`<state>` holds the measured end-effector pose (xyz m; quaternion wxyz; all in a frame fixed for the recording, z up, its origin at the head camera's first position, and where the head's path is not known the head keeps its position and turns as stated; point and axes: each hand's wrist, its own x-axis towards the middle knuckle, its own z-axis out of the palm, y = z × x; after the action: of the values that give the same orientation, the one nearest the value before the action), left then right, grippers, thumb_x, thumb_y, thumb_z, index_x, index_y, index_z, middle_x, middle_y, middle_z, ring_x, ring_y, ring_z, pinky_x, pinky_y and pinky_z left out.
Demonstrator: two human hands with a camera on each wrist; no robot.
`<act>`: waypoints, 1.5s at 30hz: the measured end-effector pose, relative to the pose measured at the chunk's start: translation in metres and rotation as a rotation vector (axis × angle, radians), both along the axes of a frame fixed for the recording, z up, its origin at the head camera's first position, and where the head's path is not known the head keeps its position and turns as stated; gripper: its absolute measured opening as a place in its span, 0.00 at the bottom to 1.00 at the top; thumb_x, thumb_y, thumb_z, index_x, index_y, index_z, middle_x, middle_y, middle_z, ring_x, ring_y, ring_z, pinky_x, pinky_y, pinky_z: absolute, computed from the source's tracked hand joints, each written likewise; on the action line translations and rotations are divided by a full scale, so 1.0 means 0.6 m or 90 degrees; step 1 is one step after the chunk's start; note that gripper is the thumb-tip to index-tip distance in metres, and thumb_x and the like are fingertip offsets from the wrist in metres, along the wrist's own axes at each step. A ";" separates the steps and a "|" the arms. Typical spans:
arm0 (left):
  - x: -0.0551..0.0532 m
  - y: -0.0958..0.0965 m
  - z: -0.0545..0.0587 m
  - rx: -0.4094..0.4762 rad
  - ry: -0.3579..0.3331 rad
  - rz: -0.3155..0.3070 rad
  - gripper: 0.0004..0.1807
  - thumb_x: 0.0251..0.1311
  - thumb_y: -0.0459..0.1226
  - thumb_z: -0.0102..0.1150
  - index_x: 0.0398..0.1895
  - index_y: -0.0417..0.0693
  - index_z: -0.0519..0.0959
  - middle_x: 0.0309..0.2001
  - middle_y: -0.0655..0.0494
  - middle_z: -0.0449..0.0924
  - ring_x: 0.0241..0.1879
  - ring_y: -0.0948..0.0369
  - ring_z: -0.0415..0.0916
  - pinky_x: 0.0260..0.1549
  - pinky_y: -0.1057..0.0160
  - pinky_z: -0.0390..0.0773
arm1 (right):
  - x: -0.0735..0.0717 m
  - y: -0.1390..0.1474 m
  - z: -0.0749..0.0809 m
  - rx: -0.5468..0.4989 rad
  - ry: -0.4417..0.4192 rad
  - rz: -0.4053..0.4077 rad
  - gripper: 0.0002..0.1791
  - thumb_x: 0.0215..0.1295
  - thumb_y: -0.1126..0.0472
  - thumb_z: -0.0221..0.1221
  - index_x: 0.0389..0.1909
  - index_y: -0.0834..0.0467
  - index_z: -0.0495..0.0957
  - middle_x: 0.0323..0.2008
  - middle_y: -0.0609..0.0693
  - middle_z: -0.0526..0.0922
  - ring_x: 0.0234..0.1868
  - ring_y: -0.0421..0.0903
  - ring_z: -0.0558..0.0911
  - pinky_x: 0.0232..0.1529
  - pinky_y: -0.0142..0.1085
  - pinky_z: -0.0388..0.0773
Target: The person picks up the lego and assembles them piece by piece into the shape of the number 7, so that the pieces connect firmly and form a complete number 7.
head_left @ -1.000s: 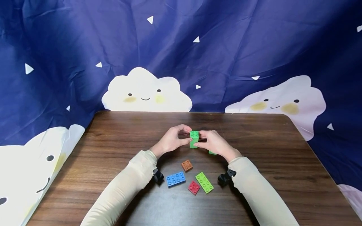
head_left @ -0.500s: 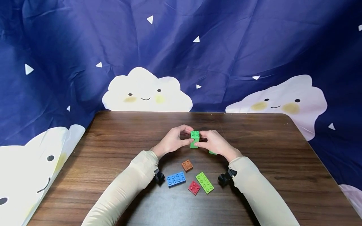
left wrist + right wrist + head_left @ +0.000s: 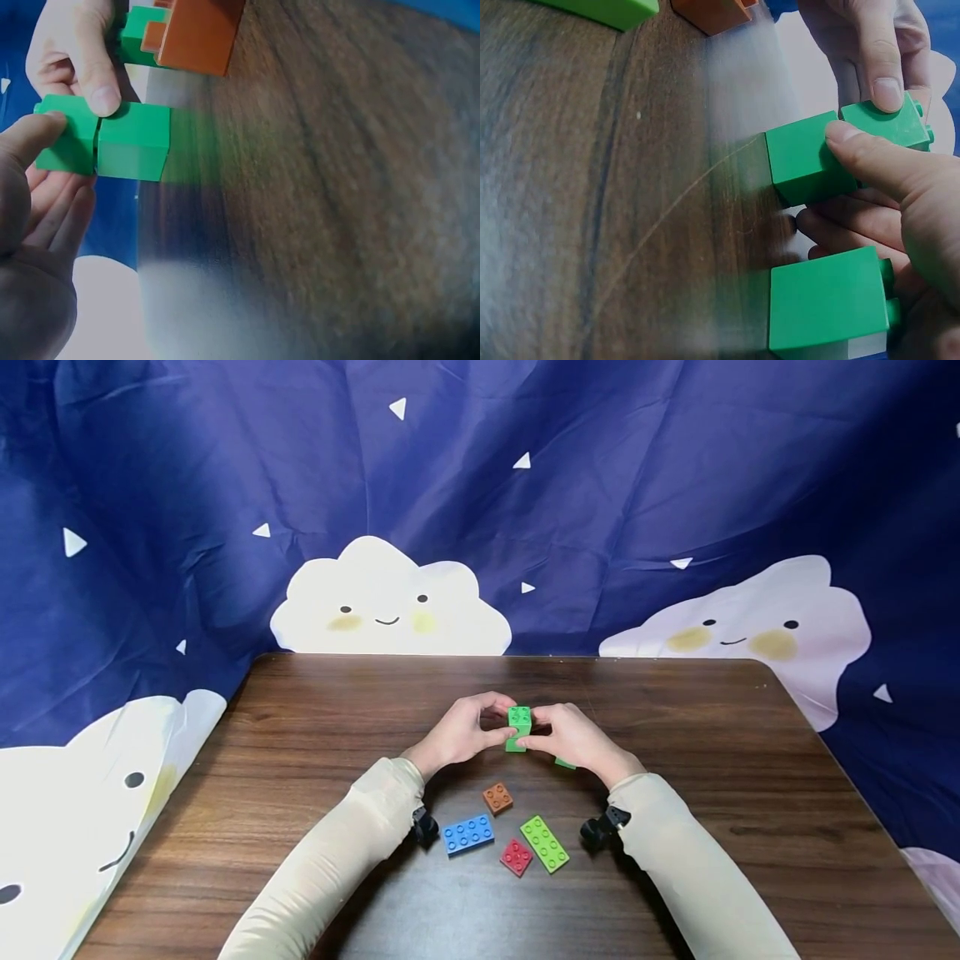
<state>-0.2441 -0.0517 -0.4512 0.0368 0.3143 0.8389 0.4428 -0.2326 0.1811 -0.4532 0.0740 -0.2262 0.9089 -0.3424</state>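
The left hand (image 3: 459, 733) pinches the upper green brick (image 3: 519, 717) between thumb and fingers, while the right hand (image 3: 573, 739) is clamped on the lower green brick (image 3: 513, 746) directly beneath it, a thin seam showing between the two. Just beside the right hand, partly hidden by it, sits another green brick (image 3: 825, 304). Nearer the person than both hands, a brown four-stud brick (image 3: 497, 797), blue eight-stud brick (image 3: 468, 835), red four-stud brick (image 3: 517, 857) and lime eight-stud brick (image 3: 544, 843) lie on the worktop (image 3: 675, 735).
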 end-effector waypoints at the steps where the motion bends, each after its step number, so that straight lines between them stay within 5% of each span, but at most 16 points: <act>1: 0.000 0.000 -0.001 0.002 0.000 0.000 0.20 0.68 0.36 0.74 0.59 0.39 0.82 0.53 0.47 0.90 0.56 0.53 0.87 0.62 0.53 0.85 | 0.000 0.000 0.000 0.000 -0.001 0.000 0.13 0.72 0.55 0.71 0.51 0.58 0.88 0.48 0.52 0.94 0.50 0.47 0.92 0.54 0.45 0.89; 14: 0.001 0.007 -0.002 0.011 0.003 -0.005 0.19 0.66 0.34 0.75 0.58 0.40 0.84 0.52 0.47 0.90 0.55 0.51 0.87 0.59 0.52 0.86 | 0.004 0.005 0.001 0.008 -0.002 -0.007 0.12 0.71 0.54 0.72 0.49 0.56 0.89 0.46 0.50 0.94 0.44 0.41 0.90 0.49 0.41 0.88; 28: -0.002 0.008 -0.005 0.000 -0.009 -0.007 0.19 0.65 0.35 0.75 0.57 0.40 0.83 0.51 0.48 0.89 0.53 0.53 0.87 0.60 0.54 0.86 | 0.012 0.014 0.009 0.015 0.031 0.040 0.18 0.71 0.55 0.72 0.57 0.59 0.87 0.52 0.54 0.93 0.56 0.51 0.91 0.59 0.48 0.88; 45: -0.003 0.001 -0.004 -0.001 -0.014 0.006 0.18 0.65 0.35 0.75 0.57 0.42 0.84 0.51 0.49 0.89 0.53 0.54 0.87 0.61 0.54 0.85 | 0.044 0.050 0.008 0.031 0.026 -0.011 0.29 0.73 0.55 0.70 0.69 0.65 0.80 0.63 0.60 0.87 0.67 0.59 0.85 0.70 0.58 0.80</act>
<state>-0.2458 -0.0510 -0.4538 0.0444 0.3050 0.8404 0.4459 -0.2062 0.2109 -0.4482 0.0578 -0.2233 0.9202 -0.3164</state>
